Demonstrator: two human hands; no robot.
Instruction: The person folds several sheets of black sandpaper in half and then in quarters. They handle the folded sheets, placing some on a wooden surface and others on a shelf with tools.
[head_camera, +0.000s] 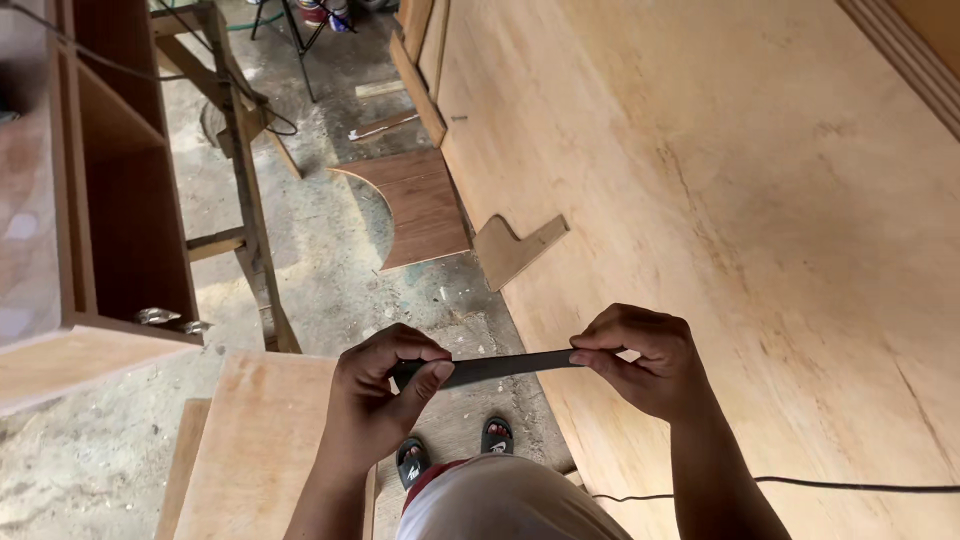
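To the right of the hands a large plywood sheet fills most of the view, with a black cable lying across it near the right forearm. Below the left hand lies a smaller plywood board, and further ahead a dark curved offcut rests on the concrete floor. Between both hands is a thin dark strip, held level and stretched. The left hand is closed around its left end, with the thumb pressing on top; the right hand pinches the other end with the fingertips, wrist bent inward. In my judgement, keeping the strip taut and flat, with even pull from both sides, is what makes this handling go well.
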